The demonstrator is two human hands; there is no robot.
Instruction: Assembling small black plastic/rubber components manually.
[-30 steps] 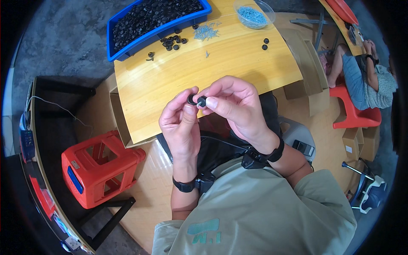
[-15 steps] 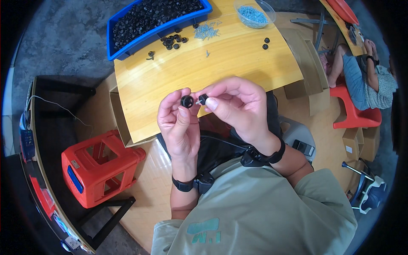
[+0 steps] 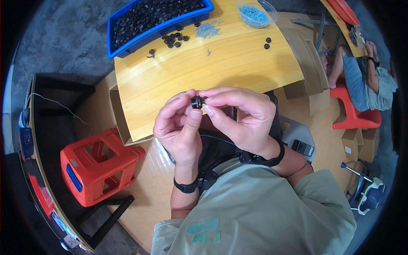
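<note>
Above my lap, at the near edge of the wooden table (image 3: 204,72), my two hands meet fingertip to fingertip. My left hand (image 3: 180,131) pinches a round black plastic part (image 3: 196,102) between thumb and fingers. Against its right side, my right hand (image 3: 244,117) grips a small black knob (image 3: 204,100), mostly covered by the fingertips. The knob's screw tip is not visible now; whether it sits inside the round part I cannot tell.
A blue bin (image 3: 163,29) heaped with black parts stands at the back left. Beside it lie loose black parts (image 3: 173,40) and a pile of screws (image 3: 207,29). A clear bowl (image 3: 274,18) holds more screws. Red stool (image 3: 100,165) at left; another person (image 3: 372,83) sits far right.
The knob and the round part, apart before with the screw tip showing between them, now touch. My right hand has moved slightly down and left; the left fingers have closed around the round part.
</note>
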